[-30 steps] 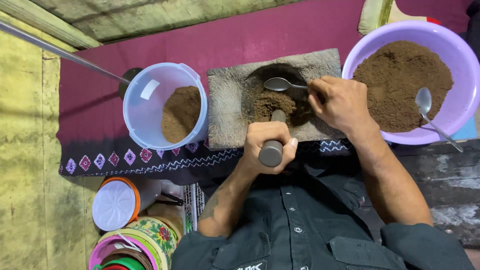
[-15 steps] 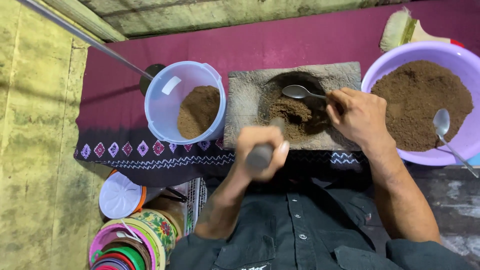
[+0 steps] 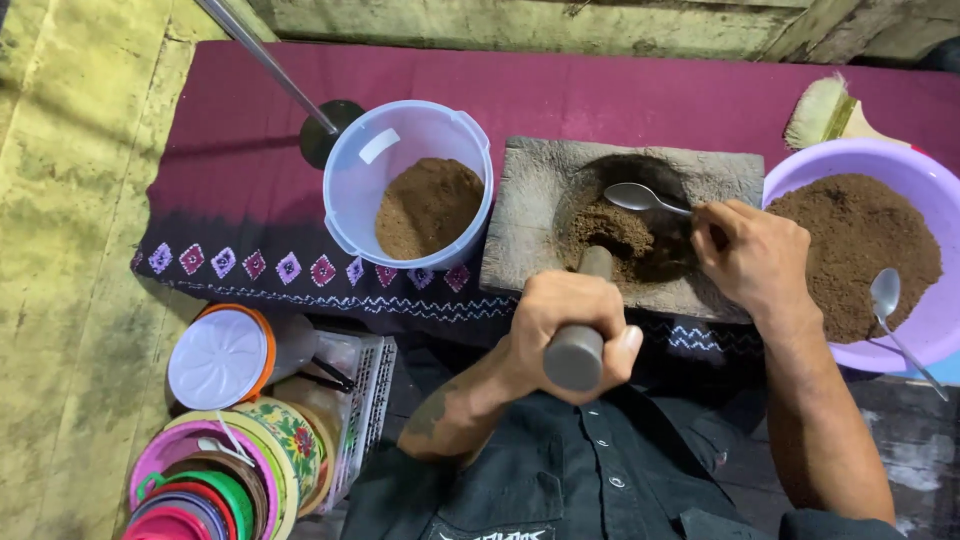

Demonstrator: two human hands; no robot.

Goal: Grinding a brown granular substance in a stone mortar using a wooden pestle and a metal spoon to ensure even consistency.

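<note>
Left hand (image 3: 570,325) clenched around the grey pestle (image 3: 583,330), its working end beyond the grip, buried in brown powder (image 3: 620,235) within the stone mortar (image 3: 620,225). Right hand (image 3: 755,255) pinches the handle of a metal spoon (image 3: 645,198), whose bowl lies to the left of that grip, over the powder. Compared with half a second earlier, both hands keep their holds and the view sits closer. The pestle's long axis runs from the person's chest away toward the mortar; the spoon lies crosswise.

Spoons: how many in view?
2. One spoon held by the right hand over the stone mortar; a second spoon rests in the purple bowl on the brown powder. Others could be hidden in the stacked containers at lower left.
</note>
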